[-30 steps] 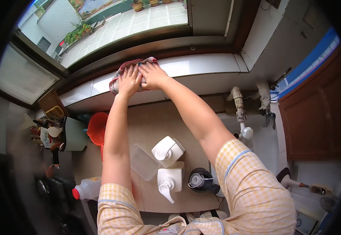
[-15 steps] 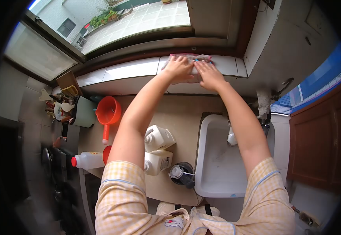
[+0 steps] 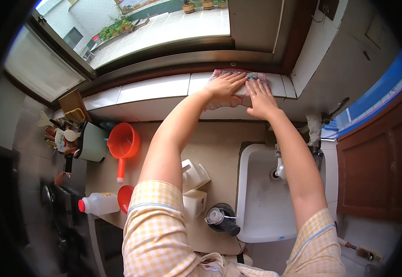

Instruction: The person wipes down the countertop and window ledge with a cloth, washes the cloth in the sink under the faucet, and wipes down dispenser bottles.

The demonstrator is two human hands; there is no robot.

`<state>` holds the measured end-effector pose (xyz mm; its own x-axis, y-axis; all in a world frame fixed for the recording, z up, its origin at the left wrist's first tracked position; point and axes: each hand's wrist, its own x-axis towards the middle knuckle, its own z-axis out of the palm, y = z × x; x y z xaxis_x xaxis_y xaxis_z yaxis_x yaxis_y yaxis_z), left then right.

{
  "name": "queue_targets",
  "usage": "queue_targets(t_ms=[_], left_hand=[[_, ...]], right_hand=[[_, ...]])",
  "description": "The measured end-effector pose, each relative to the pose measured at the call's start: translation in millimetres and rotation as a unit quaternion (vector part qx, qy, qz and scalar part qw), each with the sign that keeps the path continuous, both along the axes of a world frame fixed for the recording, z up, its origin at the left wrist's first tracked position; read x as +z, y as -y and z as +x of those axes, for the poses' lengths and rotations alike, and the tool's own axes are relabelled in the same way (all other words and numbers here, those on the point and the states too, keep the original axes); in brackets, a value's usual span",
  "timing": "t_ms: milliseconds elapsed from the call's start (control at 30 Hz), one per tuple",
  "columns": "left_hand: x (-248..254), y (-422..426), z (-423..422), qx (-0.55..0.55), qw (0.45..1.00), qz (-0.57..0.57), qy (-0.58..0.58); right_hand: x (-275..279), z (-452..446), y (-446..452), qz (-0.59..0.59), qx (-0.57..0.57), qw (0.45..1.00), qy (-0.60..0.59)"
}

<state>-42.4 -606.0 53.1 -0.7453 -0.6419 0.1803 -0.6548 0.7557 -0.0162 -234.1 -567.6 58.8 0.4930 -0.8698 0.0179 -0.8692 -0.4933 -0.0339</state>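
My left hand (image 3: 226, 87) lies flat on a patterned cloth (image 3: 220, 103) with pink edging, fingers stretched out. Beside it, my right hand (image 3: 262, 98) also rests flat on the cloth, its blue-nailed fingers slightly spread. Both palms press down from above without gripping. The cloth covers part of the white-tiled windowsill (image 3: 152, 87), and its lower edge hangs over the front. Its middle is hidden under my hands.
Below the sill, a counter (image 3: 214, 138) holds a red dipper (image 3: 123, 141), a red-capped jug (image 3: 100, 203), white containers (image 3: 195, 175) and a dark pot-like item (image 3: 221, 218). A sink (image 3: 265, 212) is at right, a utensil holder (image 3: 92, 143) at left. The window (image 3: 164, 32) stands behind.
Both hands have shifted right along the sill with the cloth, which now looks more spread out. The head view has also shifted slightly.
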Motion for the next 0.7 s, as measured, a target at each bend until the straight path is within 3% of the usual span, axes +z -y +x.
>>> queue_targets(t_ms=[233, 500, 700], left_hand=[[11, -24, 80, 0.007, 1.000, 0.018, -0.008], [14, -62, 267, 0.088, 0.996, 0.009, -0.024], [-1, -74, 399, 0.158, 0.987, -0.025, -0.013]], right_hand=[[6, 70, -9, 0.046, 0.044, 0.998, -0.020], [35, 254, -13, 0.138, 0.168, 0.973, -0.077], [36, 387, -9, 0.135, 0.232, 0.956, -0.120]])
